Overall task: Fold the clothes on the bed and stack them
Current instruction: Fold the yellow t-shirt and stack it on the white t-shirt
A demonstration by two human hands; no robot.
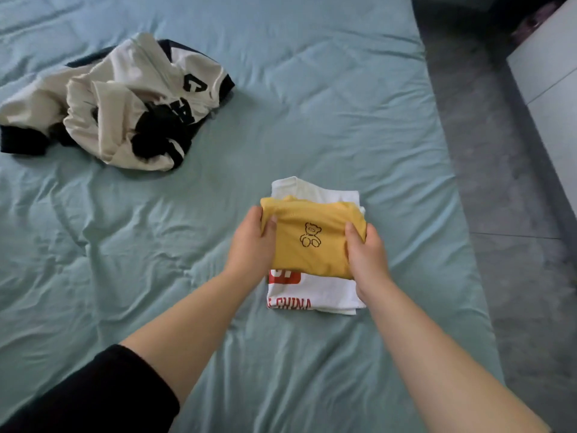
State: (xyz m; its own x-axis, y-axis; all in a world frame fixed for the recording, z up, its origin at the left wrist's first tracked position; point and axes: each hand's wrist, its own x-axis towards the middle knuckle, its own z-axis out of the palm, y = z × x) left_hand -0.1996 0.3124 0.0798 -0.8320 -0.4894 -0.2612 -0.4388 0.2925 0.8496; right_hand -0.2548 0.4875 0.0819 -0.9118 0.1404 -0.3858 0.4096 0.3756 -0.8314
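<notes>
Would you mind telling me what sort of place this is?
Probably a bedroom: a wrinkled teal bed sheet, a folded yellow top over a white shirt, and a grey floor alongside.

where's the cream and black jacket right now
Head view: the cream and black jacket lies crumpled upper left on the bed, apart from the yellow shirt.

Grey tiled floor at right, a white cabinet standing on it
</notes>
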